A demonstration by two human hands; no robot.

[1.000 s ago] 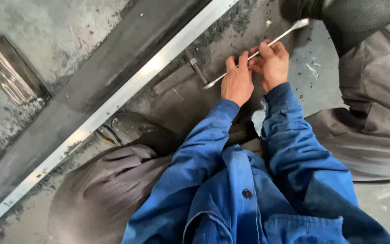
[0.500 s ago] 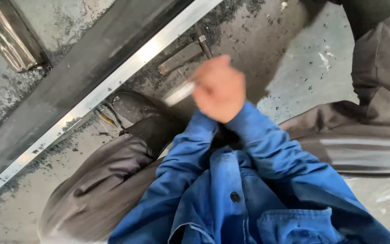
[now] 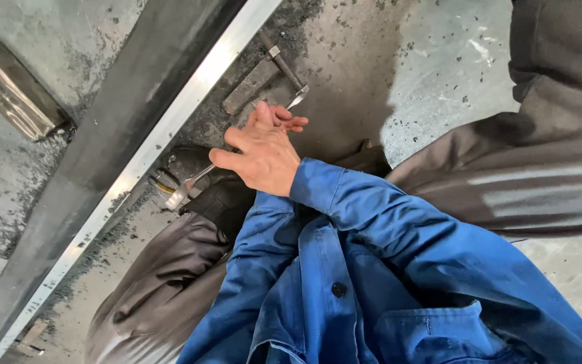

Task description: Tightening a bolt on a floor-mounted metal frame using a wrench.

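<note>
A thin, flat metal strip (image 3: 193, 185) is held in front of the body, above the knees. The right hand (image 3: 264, 155) is closed around the middle of this strip, with the thumb pointed to the left. The left hand (image 3: 289, 120) is mostly hidden behind the right one; only its curled fingers are seen, and it cannot be told whether they grip the strip. One bright end of the strip is seen low at the left, just beside a black shoe (image 3: 197, 165), and the other end (image 3: 296, 101) is seen above the fingers.

No packages, labels or signs are seen. On the rough, stained concrete floor (image 3: 426, 74) a long aluminium rail (image 3: 170, 135) is laid diagonally, smooth and shiny, beside a dark grey beam (image 3: 102, 135). Near the hands a rusty flat metal block (image 3: 250, 86) and a threaded bolt (image 3: 283, 64) are lying. The sleeves (image 3: 399, 236) are of blue cloth, the trousers (image 3: 156, 290) of grey cloth.
</note>
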